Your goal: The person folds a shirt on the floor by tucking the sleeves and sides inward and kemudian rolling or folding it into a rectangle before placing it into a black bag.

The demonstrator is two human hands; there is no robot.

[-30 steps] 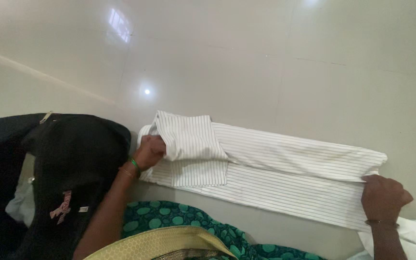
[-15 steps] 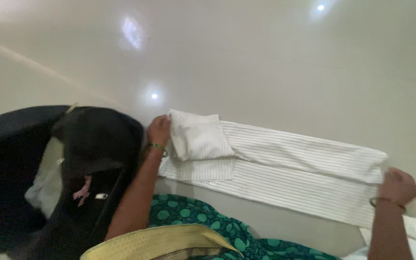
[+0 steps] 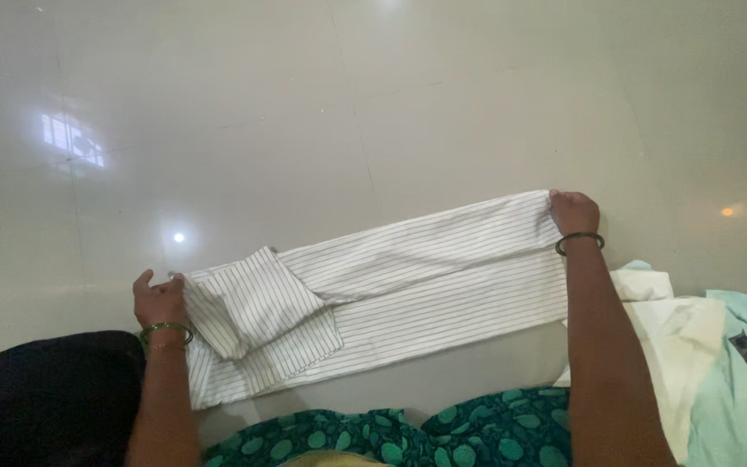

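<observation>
White striped shirt (image 3: 408, 285) lies on the floor (image 3: 304, 112), already folded lengthwise into a long band, one sleeve doubled back near the left end. Left hand (image 3: 159, 301) pinches that end, fingers closed on the cloth; right hand (image 3: 574, 212) grips the far top corner, fingers curled shut over the edge. Crosswise folds apparently not yet made. Pale and mint clothes (image 3: 702, 346) piled at the right, dark bag (image 3: 45, 398) at the left.
</observation>
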